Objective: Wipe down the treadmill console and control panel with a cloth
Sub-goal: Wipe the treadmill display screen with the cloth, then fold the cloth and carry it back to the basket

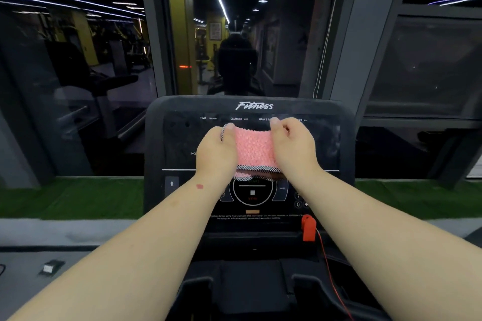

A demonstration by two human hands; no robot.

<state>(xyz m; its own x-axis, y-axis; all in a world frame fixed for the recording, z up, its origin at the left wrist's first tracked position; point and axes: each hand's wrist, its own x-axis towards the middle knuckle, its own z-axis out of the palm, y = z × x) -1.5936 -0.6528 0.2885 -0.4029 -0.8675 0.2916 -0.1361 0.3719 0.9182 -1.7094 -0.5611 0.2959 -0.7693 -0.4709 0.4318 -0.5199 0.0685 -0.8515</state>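
Note:
A black treadmill console (pixel 167 138) stands straight ahead, with a dark display above and a control panel (pixel 252 196) with a round stop button below. In front of the display a pink knitted cloth (pixel 254 148) with a grey edge is stretched between both hands. My left hand (pixel 216 153) grips the cloth's left side, thumb on top. My right hand (pixel 293 147) grips its right side. The cloth hides the middle of the display, and its lower edge hangs over the top of the control panel.
A red safety key (pixel 308 228) with a thin red cord sits at the panel's lower right. Below are the console's cup holders (pixel 198 292). Dark glass windows (pixel 78 72) rise behind the console, above a green turf strip (pixel 70 198) and a grey ledge.

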